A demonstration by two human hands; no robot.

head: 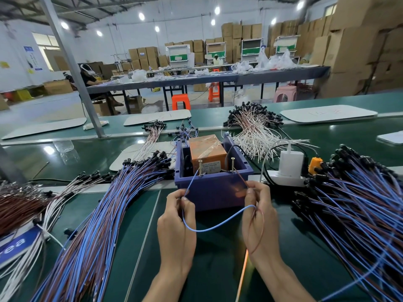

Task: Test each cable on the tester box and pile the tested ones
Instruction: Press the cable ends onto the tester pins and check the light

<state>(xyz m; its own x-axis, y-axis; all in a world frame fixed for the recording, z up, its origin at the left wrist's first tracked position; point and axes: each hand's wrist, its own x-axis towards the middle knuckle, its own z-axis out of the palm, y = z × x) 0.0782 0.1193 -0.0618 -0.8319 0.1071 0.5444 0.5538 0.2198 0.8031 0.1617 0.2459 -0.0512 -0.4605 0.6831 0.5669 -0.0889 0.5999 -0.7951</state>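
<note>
One cable on test at the two screws of the tester box

The person holds one cable (218,226) in front of the purple tester box (214,192). The left hand (176,216) pinches the blue wire (191,183) between thumb and fingers and brings its tip to the left screw (200,167). The right hand (259,210) pinches the brown wire (241,177) in the same way, with its tip at the right screw (233,164). Each hand grips close to the tip, probably to steer the thin wire exactly onto its contact, and the rest of the cable hangs loose between the hands. Big piles of the same cables lie on the green table (139,236), a left pile (98,214) and a right pile (353,203), both within easy reach. Which pile is the tested one cannot be told.
</note>
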